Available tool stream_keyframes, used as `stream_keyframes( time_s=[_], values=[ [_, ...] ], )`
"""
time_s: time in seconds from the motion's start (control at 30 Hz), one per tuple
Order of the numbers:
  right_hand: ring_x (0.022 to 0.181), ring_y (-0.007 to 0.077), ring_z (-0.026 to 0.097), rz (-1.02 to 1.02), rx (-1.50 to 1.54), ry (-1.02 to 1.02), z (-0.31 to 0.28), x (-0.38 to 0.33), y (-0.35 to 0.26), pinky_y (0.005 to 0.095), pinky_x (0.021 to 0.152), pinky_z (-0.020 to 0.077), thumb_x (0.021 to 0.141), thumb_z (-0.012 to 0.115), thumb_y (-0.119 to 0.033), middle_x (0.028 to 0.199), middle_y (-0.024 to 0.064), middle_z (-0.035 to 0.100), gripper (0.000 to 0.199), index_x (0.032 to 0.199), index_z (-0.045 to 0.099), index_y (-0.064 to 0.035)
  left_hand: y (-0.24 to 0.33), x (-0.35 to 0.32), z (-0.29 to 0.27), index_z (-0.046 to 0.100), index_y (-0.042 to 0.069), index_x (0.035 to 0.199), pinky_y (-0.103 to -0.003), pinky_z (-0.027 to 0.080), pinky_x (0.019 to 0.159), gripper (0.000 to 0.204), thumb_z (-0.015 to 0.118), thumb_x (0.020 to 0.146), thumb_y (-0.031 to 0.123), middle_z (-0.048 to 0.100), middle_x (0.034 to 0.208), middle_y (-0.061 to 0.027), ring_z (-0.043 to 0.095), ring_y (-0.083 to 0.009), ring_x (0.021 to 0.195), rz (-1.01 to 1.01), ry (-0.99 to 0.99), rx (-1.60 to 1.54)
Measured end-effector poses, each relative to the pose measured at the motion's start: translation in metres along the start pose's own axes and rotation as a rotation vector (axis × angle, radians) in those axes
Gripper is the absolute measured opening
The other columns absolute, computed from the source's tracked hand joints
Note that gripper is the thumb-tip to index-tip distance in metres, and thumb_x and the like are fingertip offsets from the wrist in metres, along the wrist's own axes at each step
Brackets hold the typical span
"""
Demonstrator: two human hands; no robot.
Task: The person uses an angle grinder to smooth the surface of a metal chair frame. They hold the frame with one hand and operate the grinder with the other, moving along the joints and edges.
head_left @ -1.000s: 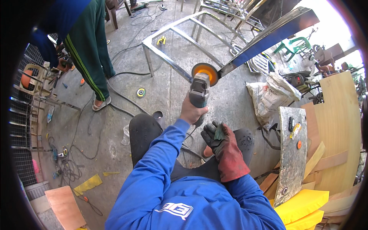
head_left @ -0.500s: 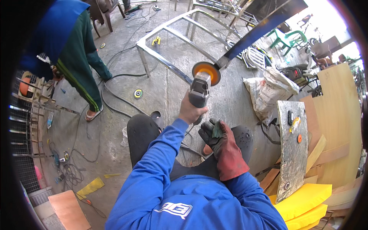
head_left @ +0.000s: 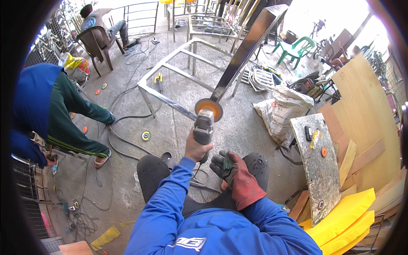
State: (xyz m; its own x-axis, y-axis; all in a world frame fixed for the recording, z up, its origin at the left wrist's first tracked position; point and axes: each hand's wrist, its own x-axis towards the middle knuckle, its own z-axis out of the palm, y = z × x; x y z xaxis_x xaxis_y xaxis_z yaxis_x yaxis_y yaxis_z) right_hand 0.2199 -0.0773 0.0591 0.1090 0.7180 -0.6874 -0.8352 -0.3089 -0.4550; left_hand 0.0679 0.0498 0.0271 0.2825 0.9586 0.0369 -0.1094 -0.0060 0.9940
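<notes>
My bare left hand [head_left: 196, 148] is wrapped around a grey angle grinder [head_left: 204, 127], held out ahead of my knees. Its round orange-brown disc [head_left: 215, 109] faces away from me, at the near end of a long shiny metal bar [head_left: 242, 55]. Whether disc and bar touch I cannot tell. My right hand [head_left: 236, 176], in a red work glove with dark fingers and a green patch, rests by my right thigh. Its fingers are loosely bent and apart, with nothing visible in them. Behind the bar stands a welded metal frame [head_left: 172, 69] on legs.
On the left a person in blue and green [head_left: 72, 102] bends down. Cables [head_left: 121, 140] and a loose disc [head_left: 146, 136] lie on the floor. A white sack [head_left: 282, 112], a scuffed board [head_left: 316, 170] and yellow slabs [head_left: 344, 221] stand right. Another person sits on a brown chair [head_left: 97, 44].
My view has tilted up and shifted right, bringing the seated person into sight. The grinder stays in my left hand at the bar's near end; the bent-over person has stooped lower.
</notes>
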Motion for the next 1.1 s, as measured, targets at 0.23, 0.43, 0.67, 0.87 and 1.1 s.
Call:
stream_keyframes(
  time_s=[0.23, 0.43, 0.67, 0.87, 1.1],
  values=[
    [0.11, 0.0373, 0.064, 0.02, 0.031, -0.067, -0.007, 0.002, -0.004, 0.0531, 0.096, 0.0578, 0.107, 0.047, -0.033, 0.12, 0.0222, 0.062, 0.046, 0.135, 0.05, 0.0035, 0.114, 0.015, 0.021, 0.057, 0.003, 0.122, -0.034, 0.055, 0.083, 0.061, 0.085, 0.067, 0.006, 0.067, 0.104, -0.0066, 0.066, -0.0174, 0.09, 0.177, -0.031, 0.047],
    [0.11, 0.0376, 0.064, 0.056, 0.091, -0.031, -0.004, 0.003, -0.006, 0.0549, 0.096, 0.0572, 0.108, 0.046, -0.034, 0.121, 0.0222, 0.062, 0.048, 0.139, 0.046, 0.0023, 0.202, 0.027, 0.034, 0.058, 0.003, 0.12, -0.034, 0.056, 0.082, 0.059, 0.085, 0.067, 0.006, 0.068, 0.104, -0.008, 0.068, -0.0178, 0.091, 0.296, -0.03, 0.098],
    [0.11, 0.0372, 0.064, 0.075, 0.059, -0.045, -0.006, 0.009, -0.004, 0.0552, 0.094, 0.0574, 0.108, 0.043, -0.038, 0.119, 0.0205, 0.063, 0.048, 0.138, 0.047, -0.0009, 0.268, 0.035, 0.042, 0.062, 0.001, 0.114, -0.033, 0.057, 0.08, 0.053, 0.085, 0.067, 0.006, 0.071, 0.097, -0.0077, 0.069, -0.0185, 0.085, 0.382, -0.012, 0.107],
    [0.107, 0.0374, 0.065, 0.07, 0.079, -0.068, -0.009, 0.011, -0.002, 0.0555, 0.092, 0.0583, 0.108, 0.044, -0.037, 0.115, 0.0203, 0.065, 0.048, 0.138, 0.047, 0.0008, 0.275, 0.039, 0.039, 0.061, 0.001, 0.115, -0.034, 0.057, 0.08, 0.053, 0.085, 0.067, 0.006, 0.071, 0.099, -0.0084, 0.069, -0.0182, 0.087, 0.362, -0.027, 0.116],
    [0.106, 0.0376, 0.065, 0.047, 0.067, -0.091, -0.013, 0.015, 0.0, 0.0561, 0.093, 0.0581, 0.108, 0.044, -0.036, 0.119, 0.023, 0.062, 0.05, 0.138, 0.045, 0.0034, 0.177, 0.027, 0.035, 0.06, 0.002, 0.114, -0.033, 0.057, 0.078, 0.055, 0.086, 0.067, 0.005, 0.069, 0.098, -0.0067, 0.068, -0.0172, 0.085, 0.267, -0.014, 0.038]
  ],
)
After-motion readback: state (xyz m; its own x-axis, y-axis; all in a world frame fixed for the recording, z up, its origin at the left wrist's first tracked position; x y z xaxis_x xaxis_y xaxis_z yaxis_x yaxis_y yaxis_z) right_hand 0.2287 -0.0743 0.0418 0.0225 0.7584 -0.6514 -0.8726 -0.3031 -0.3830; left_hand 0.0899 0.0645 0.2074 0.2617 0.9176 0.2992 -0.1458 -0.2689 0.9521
